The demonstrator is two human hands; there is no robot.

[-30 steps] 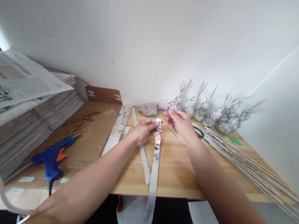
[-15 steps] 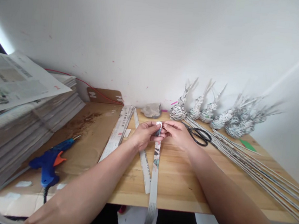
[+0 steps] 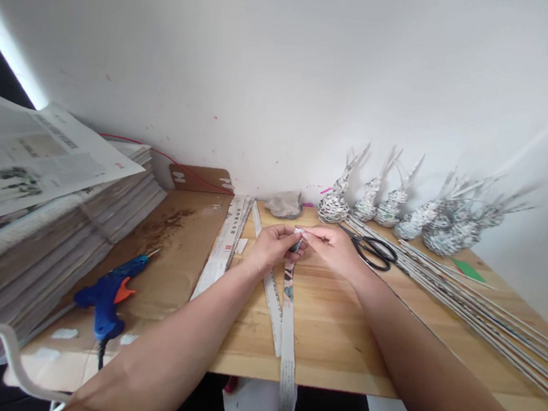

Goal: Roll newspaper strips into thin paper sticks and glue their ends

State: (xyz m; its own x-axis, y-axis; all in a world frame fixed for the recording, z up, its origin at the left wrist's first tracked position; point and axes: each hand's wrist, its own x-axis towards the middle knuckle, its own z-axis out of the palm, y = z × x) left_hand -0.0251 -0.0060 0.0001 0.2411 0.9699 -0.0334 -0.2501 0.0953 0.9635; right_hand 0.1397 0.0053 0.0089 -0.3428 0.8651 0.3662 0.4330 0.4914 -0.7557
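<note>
Head view, newspaper strip (image 3: 288,342): upper end pinched above the bench (image 3: 337,357), the rest trailing down past its front edge.
Left hand (image 3: 274,249): thumb and fingers closed on that upper end.
Right hand (image 3: 335,249): fingertips narrow, pinching the same end.
Second paper strip (image 3: 273,310): slanting beneath the left wrist, lower end against the trailing strip.
Scissors (image 3: 380,252): just beside the right wrist, toward the back edge.
Paper sticks (image 3: 463,304): from the back edge toward the front right corner.
Woven paper figures (image 3: 334,208): rowed along the back edge.
Glue gun (image 3: 109,294): on cardboard (image 3: 181,235), near the left forearm.
</note>
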